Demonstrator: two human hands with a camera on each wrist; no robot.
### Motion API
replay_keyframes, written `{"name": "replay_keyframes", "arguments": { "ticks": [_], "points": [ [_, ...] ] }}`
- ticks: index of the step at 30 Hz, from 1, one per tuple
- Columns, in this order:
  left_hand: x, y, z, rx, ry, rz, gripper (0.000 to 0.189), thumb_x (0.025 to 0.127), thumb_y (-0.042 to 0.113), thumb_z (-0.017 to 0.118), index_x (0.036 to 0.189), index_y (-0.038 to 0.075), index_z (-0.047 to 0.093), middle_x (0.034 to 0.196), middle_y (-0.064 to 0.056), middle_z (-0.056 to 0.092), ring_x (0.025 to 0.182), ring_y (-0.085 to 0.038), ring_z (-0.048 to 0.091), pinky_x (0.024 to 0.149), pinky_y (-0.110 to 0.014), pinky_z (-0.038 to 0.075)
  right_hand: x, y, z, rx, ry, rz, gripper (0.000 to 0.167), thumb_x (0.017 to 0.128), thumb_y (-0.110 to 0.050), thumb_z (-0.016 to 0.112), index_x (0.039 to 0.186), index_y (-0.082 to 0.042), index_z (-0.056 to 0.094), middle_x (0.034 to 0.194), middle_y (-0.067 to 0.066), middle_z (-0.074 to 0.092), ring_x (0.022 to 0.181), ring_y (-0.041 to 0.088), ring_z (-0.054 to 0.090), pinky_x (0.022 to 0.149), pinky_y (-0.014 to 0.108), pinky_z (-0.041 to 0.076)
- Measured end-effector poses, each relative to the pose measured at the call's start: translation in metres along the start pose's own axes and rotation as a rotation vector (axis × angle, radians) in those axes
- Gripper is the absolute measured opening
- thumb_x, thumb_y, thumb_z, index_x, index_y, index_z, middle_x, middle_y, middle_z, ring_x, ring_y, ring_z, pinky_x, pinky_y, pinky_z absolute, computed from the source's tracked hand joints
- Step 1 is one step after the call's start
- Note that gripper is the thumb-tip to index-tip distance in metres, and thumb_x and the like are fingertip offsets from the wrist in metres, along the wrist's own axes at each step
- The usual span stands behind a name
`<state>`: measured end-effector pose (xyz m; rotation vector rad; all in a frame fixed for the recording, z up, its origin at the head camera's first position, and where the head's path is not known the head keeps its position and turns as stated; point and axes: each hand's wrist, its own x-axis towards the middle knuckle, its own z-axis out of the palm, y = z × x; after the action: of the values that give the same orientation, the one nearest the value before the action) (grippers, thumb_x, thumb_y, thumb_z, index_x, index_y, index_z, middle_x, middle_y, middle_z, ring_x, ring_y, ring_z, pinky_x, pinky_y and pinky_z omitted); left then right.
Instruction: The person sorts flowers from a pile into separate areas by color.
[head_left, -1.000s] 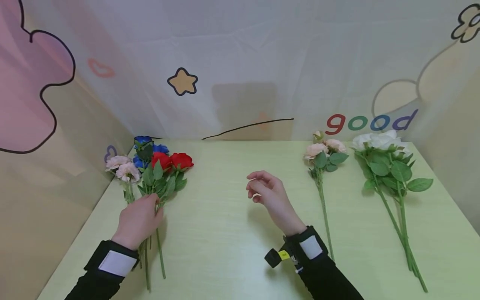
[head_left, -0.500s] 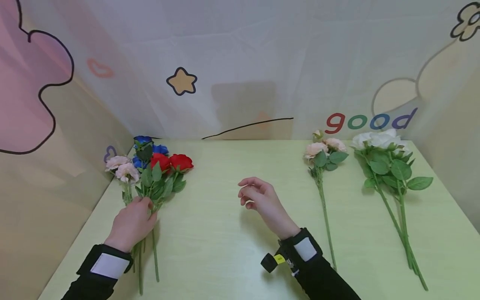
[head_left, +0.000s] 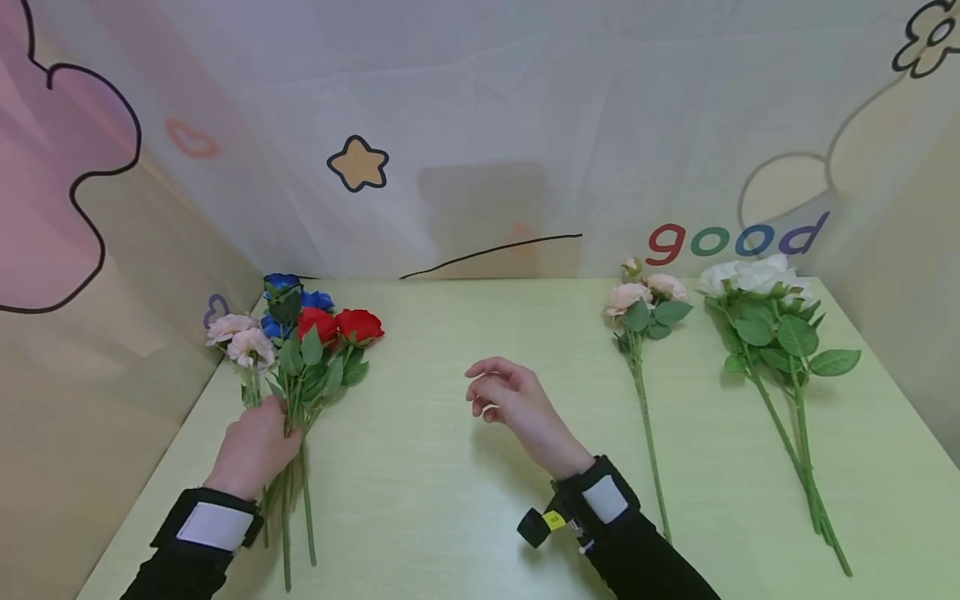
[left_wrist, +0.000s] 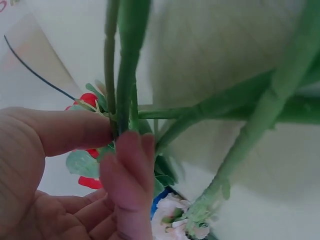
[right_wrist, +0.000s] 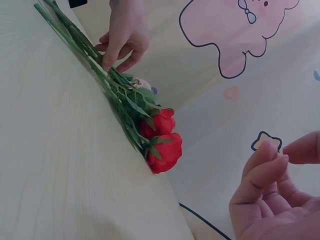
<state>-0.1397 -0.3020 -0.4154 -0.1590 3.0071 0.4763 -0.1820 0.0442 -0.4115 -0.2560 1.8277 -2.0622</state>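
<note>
On the left of the table, my left hand (head_left: 253, 448) pinches thin green flower stems (left_wrist: 131, 60) between thumb and fingers. Which blooms these stems belong to, I cannot tell. Beyond the hand lie red roses (head_left: 360, 326) with green leaves, blue flowers (head_left: 282, 283) and pale pink flowers (head_left: 251, 347). The right wrist view shows the red roses (right_wrist: 166, 153) lying along the table with the left hand (right_wrist: 129, 35) at their stems. Over the middle of the table hovers my right hand (head_left: 517, 408), its fingers loosely bent, thumb near the fingertips, holding nothing.
To the right lie a light pink flower stem (head_left: 642, 408) and a bunch of white flowers (head_left: 757, 275) with long stems. A printed cloth (head_left: 480, 100) hangs along the table's back edge, and another wall rises at the left.
My left hand has slid a little left and toward me along the stems. The right hand has drifted left and slightly nearer. The head view has shifted slightly.
</note>
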Motion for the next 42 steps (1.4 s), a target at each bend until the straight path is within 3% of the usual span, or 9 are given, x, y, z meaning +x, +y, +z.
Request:
{"name": "replay_keyframes", "arguments": {
  "ticks": [8,22,30,36,42],
  "points": [
    [0.004,-0.005,-0.003,-0.055,-0.030,-0.027,0.040,0.090,0.012,0.062,0.115,-0.019,0.057,0.082,-0.020,0.068,0.063,-0.021,0.059,0.053,-0.032,0.045,-0.002,-0.001,0.001,-0.021,-0.002,0.008,0.020,0.102,-0.011,0.051,0.117,-0.001,0.058,0.084,-0.002,0.063,0.076,0.016,0.058,0.071,0.024,0.048],
    [-0.001,0.000,-0.004,-0.159,0.026,-0.014,0.039,0.094,0.013,0.058,0.119,-0.016,0.056,0.085,-0.019,0.066,0.061,-0.019,0.056,0.051,-0.031,0.044,-0.004,-0.003,-0.003,-0.032,-0.008,0.001,0.020,0.103,-0.011,0.050,0.117,0.000,0.058,0.084,-0.002,0.063,0.076,0.016,0.058,0.072,0.025,0.048],
    [-0.006,0.024,-0.006,-0.224,0.106,0.070,0.033,0.095,0.008,0.059,0.120,-0.014,0.058,0.083,-0.015,0.065,0.058,-0.015,0.055,0.048,-0.027,0.039,-0.005,-0.003,-0.009,-0.044,-0.013,-0.001,0.019,0.103,-0.011,0.050,0.116,0.000,0.057,0.084,-0.001,0.063,0.076,0.016,0.058,0.072,0.026,0.049],
    [-0.005,0.051,0.001,-0.356,0.089,0.113,0.032,0.097,0.008,0.059,0.122,-0.010,0.056,0.087,-0.016,0.066,0.061,-0.014,0.067,0.048,-0.024,0.045,-0.009,-0.001,-0.020,-0.080,-0.012,-0.010,0.019,0.103,-0.011,0.049,0.116,0.001,0.058,0.085,0.002,0.063,0.076,0.016,0.058,0.072,0.026,0.050],
    [-0.005,0.088,0.018,-0.512,0.050,0.148,0.026,0.097,0.006,0.061,0.119,-0.005,0.056,0.085,-0.014,0.064,0.061,-0.019,0.069,0.052,-0.023,0.050,-0.014,0.001,-0.039,-0.135,-0.011,-0.012,0.021,0.103,-0.013,0.050,0.117,0.001,0.058,0.086,0.000,0.063,0.077,0.015,0.059,0.075,0.028,0.052]
  ]
}}
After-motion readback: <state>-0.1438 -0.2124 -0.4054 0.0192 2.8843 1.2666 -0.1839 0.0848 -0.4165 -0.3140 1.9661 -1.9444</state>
